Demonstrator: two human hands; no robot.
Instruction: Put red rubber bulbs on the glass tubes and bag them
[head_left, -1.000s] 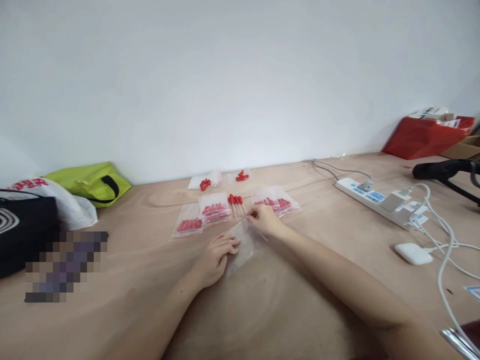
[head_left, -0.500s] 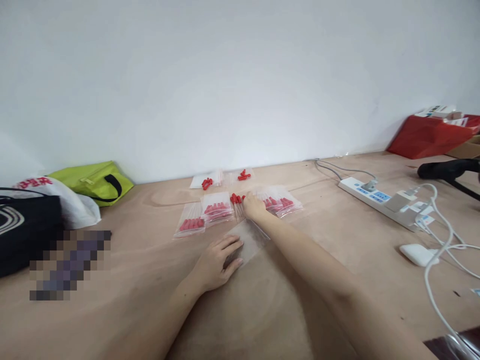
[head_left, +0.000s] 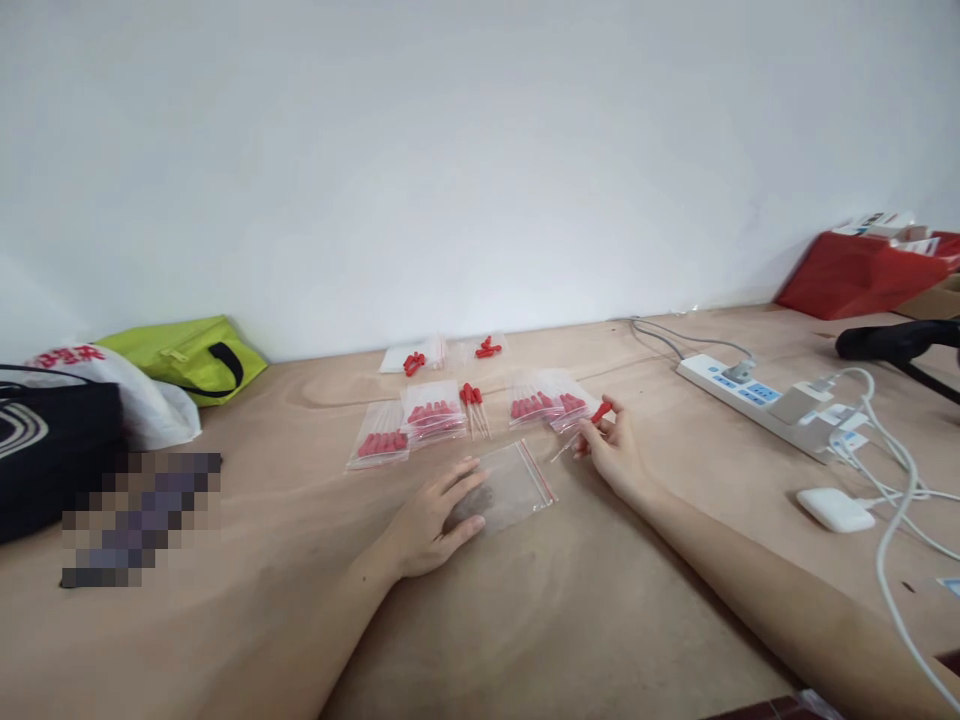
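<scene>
My left hand (head_left: pixel 437 517) rests on the left end of a clear zip bag (head_left: pixel 514 485), its fingers spread and lying on the plastic. The bag lies flat with its red-striped mouth to the right. Between the thumb and fingers of my right hand (head_left: pixel 616 448) is a dropper (head_left: pixel 601 411) with a red bulb, its thin clear stem pointing down-left toward the bag's mouth, apart from it. A few loose droppers (head_left: pixel 472 397) lie beyond the bag. Filled zip bags of red-bulbed pieces lie to the left (head_left: pixel 431 412) and right (head_left: pixel 534 402) of them.
Two small heaps of red bulbs (head_left: pixel 414 363) lie near the wall on plastic bags. At right are a white power strip (head_left: pixel 757 395), cables and a white charger (head_left: pixel 835 508). A red bag (head_left: pixel 855 270) stands far right; a green bag (head_left: pixel 187 360) and black bag (head_left: pixel 60 450) are left.
My right hand has picked up a dropper from the loose ones and moved right and nearer with it. The bag's striped mouth has come into view. My left hand has barely moved.
</scene>
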